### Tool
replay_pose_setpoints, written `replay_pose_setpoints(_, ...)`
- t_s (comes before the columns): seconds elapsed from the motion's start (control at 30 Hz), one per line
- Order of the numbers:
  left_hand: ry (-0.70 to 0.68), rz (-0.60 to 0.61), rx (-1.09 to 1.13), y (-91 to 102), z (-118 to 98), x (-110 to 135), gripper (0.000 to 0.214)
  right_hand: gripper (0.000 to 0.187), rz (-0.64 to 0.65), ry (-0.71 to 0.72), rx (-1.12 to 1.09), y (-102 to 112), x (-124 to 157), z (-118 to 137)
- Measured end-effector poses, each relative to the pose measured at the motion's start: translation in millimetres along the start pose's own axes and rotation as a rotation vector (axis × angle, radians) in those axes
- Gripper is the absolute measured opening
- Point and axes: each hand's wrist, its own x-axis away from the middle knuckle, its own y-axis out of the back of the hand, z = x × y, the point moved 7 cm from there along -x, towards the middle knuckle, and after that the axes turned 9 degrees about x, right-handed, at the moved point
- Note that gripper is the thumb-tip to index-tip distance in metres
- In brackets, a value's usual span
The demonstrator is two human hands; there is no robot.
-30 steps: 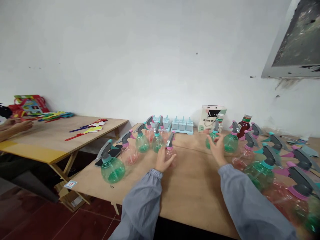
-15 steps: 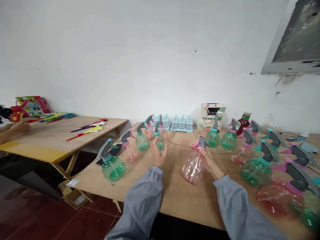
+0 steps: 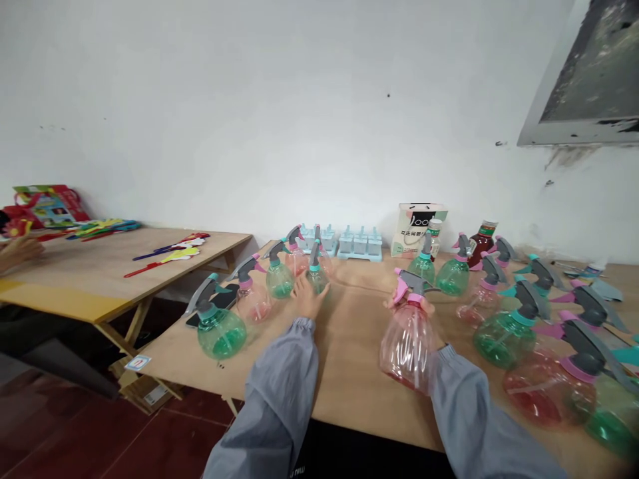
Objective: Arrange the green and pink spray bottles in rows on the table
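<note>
Main wooden table (image 3: 349,362): holds all the spray bottles, ranged along its left and right sides.
Side table (image 3: 90,273): stands apart on the left, with coloured strips lying on it and another person's hand (image 3: 17,249) at its far edge.
Pink spray bottle (image 3: 407,346): lifted over the near middle of the main table and tilted. The right hand (image 3: 430,311) is clasped round its neck, under the trigger.
Small green spray bottle (image 3: 316,278): upright in the left group. The left hand (image 3: 304,298) is against its base; whether the fingers close cannot be told.
Printed carton (image 3: 418,229) and blue moulds (image 3: 359,243): by the wall.
</note>
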Motion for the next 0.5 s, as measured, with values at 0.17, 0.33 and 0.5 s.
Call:
replay_pose_setpoints(0.17, -0.074, 0.046, -0.009, -0.6, -9, 22, 0.078, 0.079, 0.052, -0.04, -0.09, -12, 6, 7)
replay_pose_setpoints(0.33, -0.091, 0.087, 0.033, -0.7, -11, 29, 0.077, 0.077, 0.012, -0.024, -0.029, -11, 7, 14)
replay_pose_setpoints(0.5, -0.093, 0.092, 0.045, -0.4, -10, 27, 0.077, 0.079, -0.029, 0.04, 0.083, -7, 4, 14)
